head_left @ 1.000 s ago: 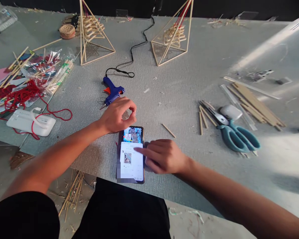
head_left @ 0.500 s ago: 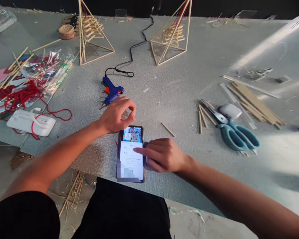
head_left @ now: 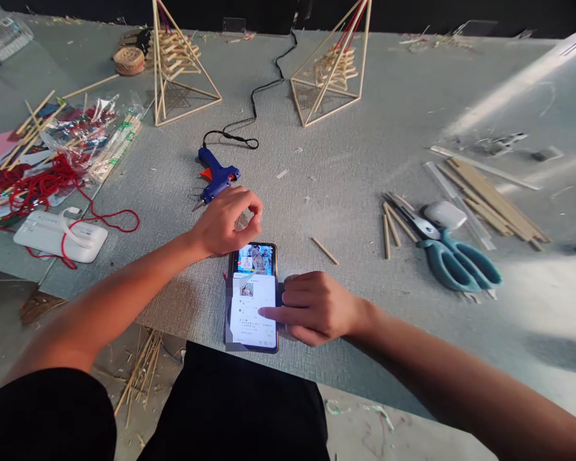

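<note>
A smartphone [head_left: 254,307] lies on the table at the near edge, its screen lit with a picture on top and lines of text below. My right hand [head_left: 317,307] has its index finger stretched onto the screen; the other fingers are curled and hold nothing. Just above the phone's top edge rests my left hand [head_left: 230,221], thumb and index finger bent together into a ring with nothing visible inside. Beyond that hand is a blue glue gun [head_left: 217,176] with an orange trigger, lying on its side. A short wooden stick [head_left: 324,250] lies right of the phone.
Two stick pyramids [head_left: 187,105] [head_left: 329,109] stand at the back. Left are tangled red yarn [head_left: 52,182], bagged sticks and a white device [head_left: 60,237]. Right lie teal-handled scissors [head_left: 454,262], a white case [head_left: 444,214] and wooden strips [head_left: 496,198]. A black cord [head_left: 254,96] runs backward.
My right index finger has slid down the phone screen toward me, and the text on it has moved down, showing a small picture. My left hand stays put.
</note>
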Tool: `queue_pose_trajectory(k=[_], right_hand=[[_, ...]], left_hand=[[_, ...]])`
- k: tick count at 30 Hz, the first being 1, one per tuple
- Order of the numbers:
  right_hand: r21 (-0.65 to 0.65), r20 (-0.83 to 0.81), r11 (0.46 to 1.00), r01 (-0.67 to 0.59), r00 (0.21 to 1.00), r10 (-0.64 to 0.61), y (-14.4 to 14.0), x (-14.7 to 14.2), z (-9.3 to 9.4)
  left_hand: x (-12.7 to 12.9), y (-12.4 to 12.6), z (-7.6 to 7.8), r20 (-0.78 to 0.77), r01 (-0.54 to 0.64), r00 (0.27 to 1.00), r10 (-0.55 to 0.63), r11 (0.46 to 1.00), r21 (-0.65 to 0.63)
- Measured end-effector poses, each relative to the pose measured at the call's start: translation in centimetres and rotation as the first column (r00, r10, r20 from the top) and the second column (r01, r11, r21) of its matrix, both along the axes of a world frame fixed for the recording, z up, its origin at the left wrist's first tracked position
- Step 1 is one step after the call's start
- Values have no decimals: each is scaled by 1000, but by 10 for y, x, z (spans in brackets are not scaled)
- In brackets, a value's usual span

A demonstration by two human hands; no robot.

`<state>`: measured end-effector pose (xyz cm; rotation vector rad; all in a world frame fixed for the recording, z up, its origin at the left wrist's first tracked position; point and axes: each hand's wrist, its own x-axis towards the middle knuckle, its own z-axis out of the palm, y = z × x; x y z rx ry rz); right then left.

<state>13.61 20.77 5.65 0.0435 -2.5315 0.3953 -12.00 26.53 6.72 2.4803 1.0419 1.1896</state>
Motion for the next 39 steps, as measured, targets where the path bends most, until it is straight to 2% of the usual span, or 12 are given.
queue_pose_trajectory(k=[16,17,19,22,24,32,39], right_hand=[[23,-16,1000,17,1000,-17,0,0,2],[34,-19,998,59,998,-58,-2,-1,3],[52,-5,974,222,975,-222,-4,-2,4],[60,72,877,476,875,-480,-7,-4,4],[63,111,848,527,840,-530,-7,-4,4],[60,144,850,524,838,-526,-7,-3,2],[-10,88,920,392,917,-390,-5,-1,4]], left_hand=[[0,0,-1,3,12,1000,-12,1000,5],[0,0,-1,3,12,1000,-12,1000,5],[0,0,-1,2,7,1000,-7,1000,6],[0,0,0,0,-2,1000,2,1000,4],[1,-1,0,-2,-4,1000,4,1000,2],[2,-1,3,-21,22,1000,-21,999,31],[3,-1,5,-33,43,999,-41,997,63]])
